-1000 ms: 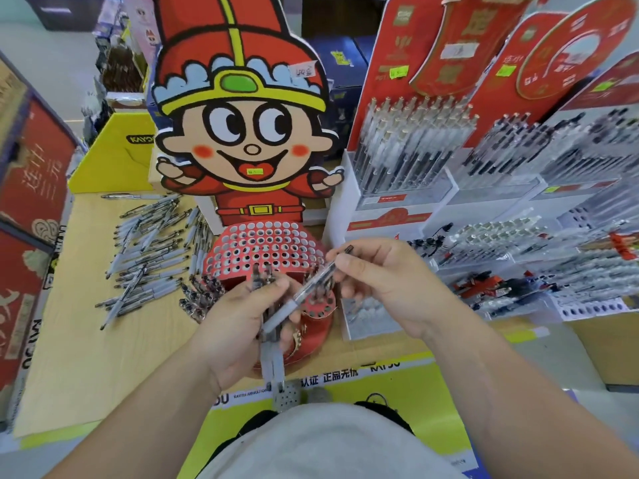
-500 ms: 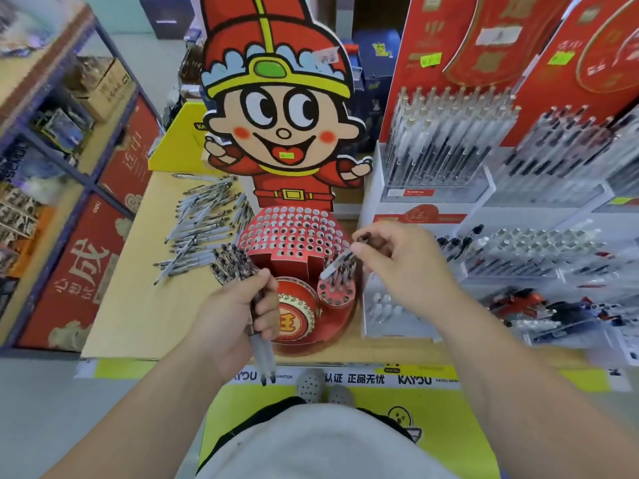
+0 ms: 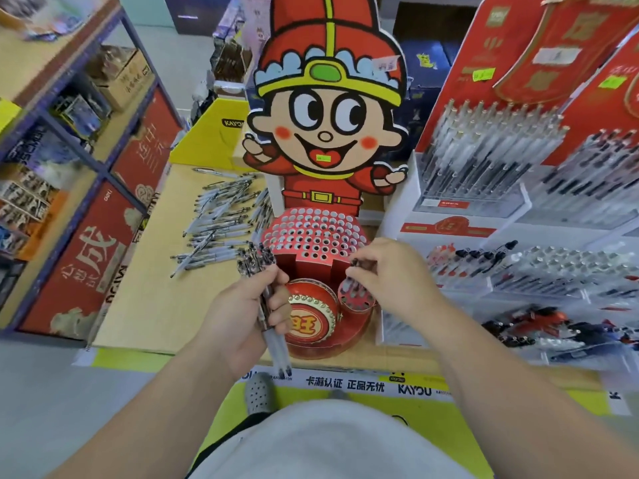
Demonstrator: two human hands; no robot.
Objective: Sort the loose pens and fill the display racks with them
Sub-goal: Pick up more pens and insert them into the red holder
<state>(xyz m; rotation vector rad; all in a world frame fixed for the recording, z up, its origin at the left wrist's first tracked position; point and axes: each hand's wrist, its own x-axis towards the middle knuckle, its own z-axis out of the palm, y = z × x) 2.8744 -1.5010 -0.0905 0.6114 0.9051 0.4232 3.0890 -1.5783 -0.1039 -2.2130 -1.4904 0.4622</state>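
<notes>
A red display rack (image 3: 313, 236) with many round holes stands under a cartoon figure board (image 3: 326, 108). In front sits its small round red holder (image 3: 358, 299), with several pens standing in it. My right hand (image 3: 387, 271) pinches one pen (image 3: 359, 262) by its dark top, just above that small holder. My left hand (image 3: 242, 309) grips a bundle of pens (image 3: 268, 305) upright, their tips hanging below my palm. A pile of loose pens (image 3: 221, 223) lies on the wooden table (image 3: 148, 305) to the left of the rack.
Full white pen racks (image 3: 484, 174) with red backboards fill the right side. Lower trays of pens (image 3: 539, 267) spread toward the right edge. A shelf unit with boxes (image 3: 69, 140) stands on the left. A yellow box (image 3: 211, 136) sits behind the loose pens.
My right hand has brought its pen down from mid-air to the small round holder. My left hand keeps its bundle. The camera has turned left.
</notes>
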